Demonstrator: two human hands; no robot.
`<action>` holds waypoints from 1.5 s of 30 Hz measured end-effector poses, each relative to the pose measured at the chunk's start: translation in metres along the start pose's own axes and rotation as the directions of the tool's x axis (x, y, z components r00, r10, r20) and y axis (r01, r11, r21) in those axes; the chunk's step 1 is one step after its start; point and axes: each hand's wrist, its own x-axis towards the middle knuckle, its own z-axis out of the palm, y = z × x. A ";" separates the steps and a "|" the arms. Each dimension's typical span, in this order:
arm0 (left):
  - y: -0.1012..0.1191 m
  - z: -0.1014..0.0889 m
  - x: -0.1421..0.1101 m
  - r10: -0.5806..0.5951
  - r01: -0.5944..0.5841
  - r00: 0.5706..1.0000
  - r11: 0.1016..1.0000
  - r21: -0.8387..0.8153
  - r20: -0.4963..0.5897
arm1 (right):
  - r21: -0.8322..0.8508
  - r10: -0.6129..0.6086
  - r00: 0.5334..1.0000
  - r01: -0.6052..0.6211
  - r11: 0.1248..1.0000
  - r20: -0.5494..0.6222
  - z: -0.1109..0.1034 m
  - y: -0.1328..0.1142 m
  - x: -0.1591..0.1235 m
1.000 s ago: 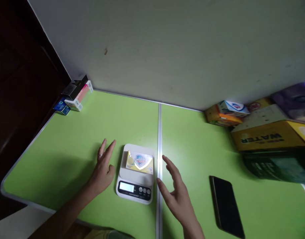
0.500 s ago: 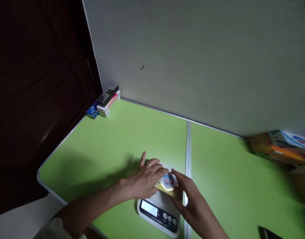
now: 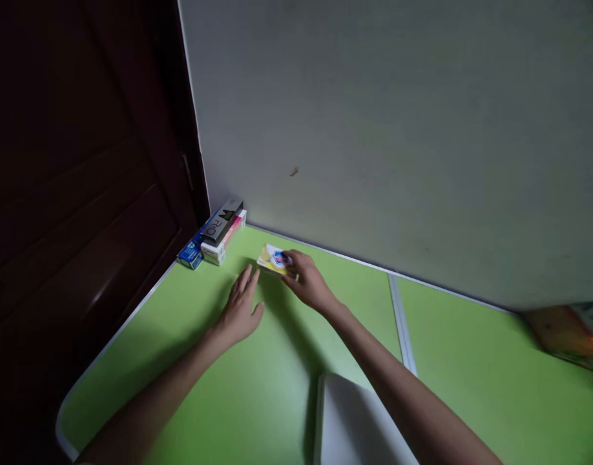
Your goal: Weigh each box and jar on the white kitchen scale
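My right hand [image 3: 309,279] is stretched out towards the far left corner of the green table [image 3: 190,387], its fingers closed on a small yellow soap box [image 3: 274,259] with a blue and red shield. The box is just above or on the table, to the right of a stack of small boxes [image 3: 215,234] against the wall. My left hand [image 3: 241,307] hovers open, fingers spread, just below and left of the soap box, holding nothing. The white kitchen scale [image 3: 354,420] shows in part at the bottom, its platform bare.
A dark wooden door [image 3: 83,168] stands left of the table edge. A grey wall [image 3: 398,129] runs behind the table. A metal seam [image 3: 400,323] divides the tabletop. Blurred orange and yellow boxes [image 3: 568,332] lie at the far right.
The soap box has left the scale: my right hand carried it to the far left, near the stack of small boxes. My left hand let go and opened. The view swung left.
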 end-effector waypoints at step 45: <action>0.287 0.219 0.043 0.274 0.057 0.756 0.877 -0.477 0.594 | 0.521 0.684 0.627 -0.469 0.713 -0.372 -0.224 0.101 -0.302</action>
